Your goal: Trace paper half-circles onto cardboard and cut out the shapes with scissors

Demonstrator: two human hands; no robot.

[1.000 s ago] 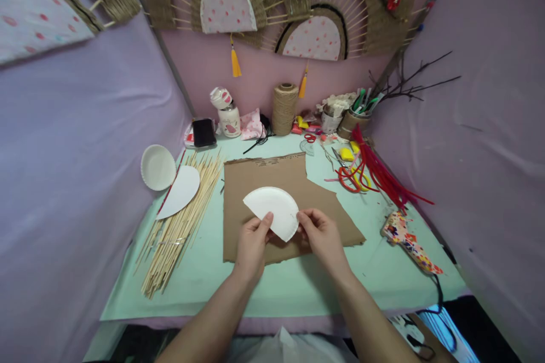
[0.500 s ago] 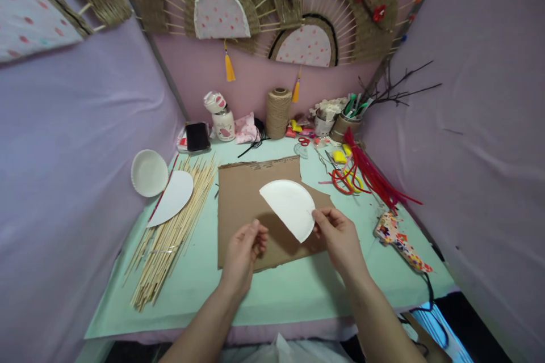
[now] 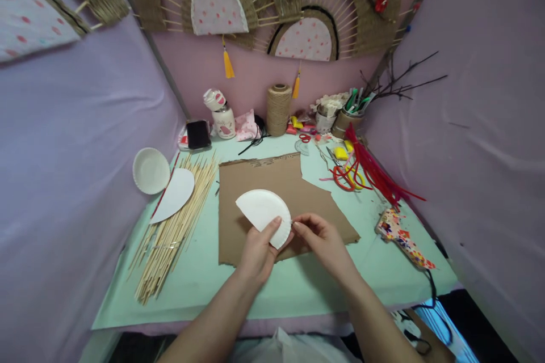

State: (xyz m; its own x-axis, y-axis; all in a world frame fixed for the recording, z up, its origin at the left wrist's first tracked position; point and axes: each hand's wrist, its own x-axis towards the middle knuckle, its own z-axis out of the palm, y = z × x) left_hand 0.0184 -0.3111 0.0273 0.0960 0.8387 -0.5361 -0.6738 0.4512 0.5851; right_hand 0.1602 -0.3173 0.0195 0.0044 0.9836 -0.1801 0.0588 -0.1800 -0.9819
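A white half paper plate [image 3: 261, 210] with a crimped rim is held tilted above the brown cardboard sheet [image 3: 238, 181]. My left hand [image 3: 261, 249] grips its lower corner, thumb on the front face and fingers behind. At the curved rim on the right, my right hand [image 3: 317, 232] pinches with thumb and forefinger; the fingertips touch the edge, and anything tiny between them cannot be made out. Another white half-disc [image 3: 175, 195] rests on a bundle of thin bamboo sticks [image 3: 164, 261] to the left.
A white bowl [image 3: 150, 171] stands at the left. Twine [image 3: 279, 110], red-handled scissors [image 3: 343, 178], red pipe cleaners [image 3: 370, 164] and a patterned glue gun [image 3: 402, 238] with a black cord lie at the back and right. Woven fans [image 3: 219, 8] hang on the wall.
The half plate has moved left and slightly down. My left hand, empty before, has taken hold of its lower corner. My right hand has shifted left and stays at the rim.
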